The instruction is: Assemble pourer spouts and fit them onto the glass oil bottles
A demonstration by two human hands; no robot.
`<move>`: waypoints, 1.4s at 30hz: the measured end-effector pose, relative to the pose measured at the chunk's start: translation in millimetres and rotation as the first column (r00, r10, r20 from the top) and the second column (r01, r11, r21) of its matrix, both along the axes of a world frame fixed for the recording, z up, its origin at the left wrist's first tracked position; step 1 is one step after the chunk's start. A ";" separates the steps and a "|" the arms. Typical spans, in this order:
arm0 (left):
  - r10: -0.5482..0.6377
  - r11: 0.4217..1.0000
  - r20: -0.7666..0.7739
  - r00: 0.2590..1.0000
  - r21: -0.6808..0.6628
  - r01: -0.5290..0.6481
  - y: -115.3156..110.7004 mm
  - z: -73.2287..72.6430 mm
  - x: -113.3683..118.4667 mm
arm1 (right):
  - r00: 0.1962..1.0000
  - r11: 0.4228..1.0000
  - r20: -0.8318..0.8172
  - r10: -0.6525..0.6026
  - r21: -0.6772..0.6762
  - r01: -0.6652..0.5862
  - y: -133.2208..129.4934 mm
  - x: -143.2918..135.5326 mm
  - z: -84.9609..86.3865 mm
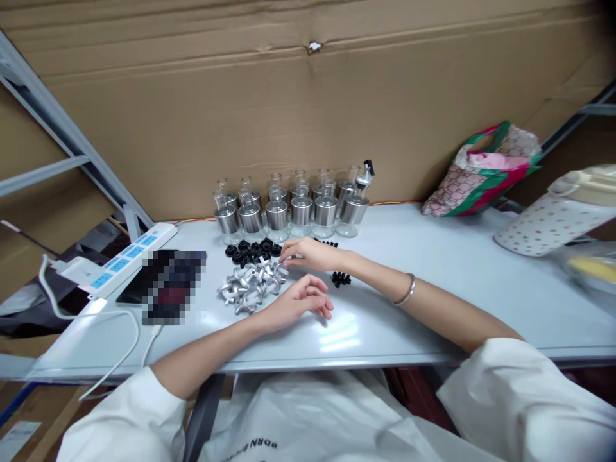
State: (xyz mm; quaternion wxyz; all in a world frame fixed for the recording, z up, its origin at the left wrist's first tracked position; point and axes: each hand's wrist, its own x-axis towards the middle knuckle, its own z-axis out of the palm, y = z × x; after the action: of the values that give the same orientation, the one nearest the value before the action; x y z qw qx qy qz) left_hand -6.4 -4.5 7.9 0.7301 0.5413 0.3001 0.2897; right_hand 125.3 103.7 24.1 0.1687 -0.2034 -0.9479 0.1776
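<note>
My right hand [312, 255] reaches across to the right edge of a pile of silvery metal parts [250, 285], its fingertips pinched at the pile; what they grip is too small to make out. Below it, my left hand [301, 301] hovers over the table with curled, loosely parted fingers and nothing in it. Several black round stoppers [254, 249] lie behind the metal pile. Small black pieces [341, 279] sit under my right forearm, with more behind my right hand. Glass bottles with metal bands [301, 208] stand in two rows; the front right one carries a pourer [364, 176].
A white power strip [128, 258] and a dark, partly pixelated device [166, 285] with a white cable lie at the left. A patterned bag [486, 170] and a dotted jug [553, 215] stand at the right. Cardboard [240, 115] rises behind the table [404, 327].
</note>
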 end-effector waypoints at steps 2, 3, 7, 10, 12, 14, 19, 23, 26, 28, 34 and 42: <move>-0.001 1.000 -0.001 1.000 0.002 0.001 -0.1 -0.3 -0.2 | 1.000 0.999 -0.018 -0.001 -0.032 0.000 1.4 -2.6 -1.2; -0.003 1.000 -0.003 1.000 0.004 0.003 -0.2 -0.3 -0.2 | 1.000 0.999 -0.026 0.000 -0.052 -0.001 2.0 -3.9 -1.8; -0.007 1.000 -0.009 1.000 0.010 0.007 -0.5 0.4 -0.2 | 0.998 0.986 -0.058 0.006 -0.164 -0.015 3.6 -6.0 -3.1; -0.009 1.000 -0.005 1.000 0.007 0.009 -0.5 1.0 -0.2 | 0.996 0.966 -0.082 -0.035 -0.258 0.012 2.8 -2.6 -3.0; -0.008 1.000 -0.004 1.000 0.010 0.008 -0.4 1.1 -0.2 | 0.991 0.958 -0.116 -0.073 -0.285 0.038 -0.1 2.7 -1.6; -0.008 1.000 0.006 1.000 0.013 0.008 0.0 0.8 -0.2 | 0.976 0.962 -0.183 -0.115 -0.264 0.064 -6.2 10.4 1.8; 0.001 0.999 0.053 0.999 -0.040 0.002 2.3 -1.0 -0.4 | 0.890 0.972 -0.409 -0.201 -0.199 0.128 -35.4 34.5 18.6; -0.003 0.998 0.092 0.996 -0.067 0.009 4.7 -4.1 -1.4 | 0.874 0.978 -0.459 -0.159 -0.196 0.075 -59.4 45.8 27.5; -0.006 0.998 0.084 0.996 -0.064 0.011 5.8 -6.2 -1.9 | 0.890 0.975 -0.442 -0.110 -0.223 0.009 -68.7 46.7 25.7; -0.009 0.998 0.055 0.998 -0.055 0.012 6.0 -6.4 -2.1 | 0.896 0.968 -0.431 -0.110 -0.249 0.000 -70.1 46.3 22.7; -0.071 0.995 0.028 0.997 -0.063 0.073 6.6 -4.2 -3.2 | 0.905 0.954 -0.377 -0.195 -0.287 0.086 -55.6 58.0 21.1; -0.096 0.993 0.034 0.995 -0.064 0.098 6.4 -2.7 -5.7 | 0.966 0.921 0.044 -0.256 -0.291 0.258 -22.6 101.0 17.5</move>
State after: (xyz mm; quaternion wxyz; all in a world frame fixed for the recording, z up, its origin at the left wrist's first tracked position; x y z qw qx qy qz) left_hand -12.1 2.0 5.2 0.7654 0.5263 0.2714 0.2521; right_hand 226.3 81.2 41.6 0.1561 -0.3492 -0.8764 0.2927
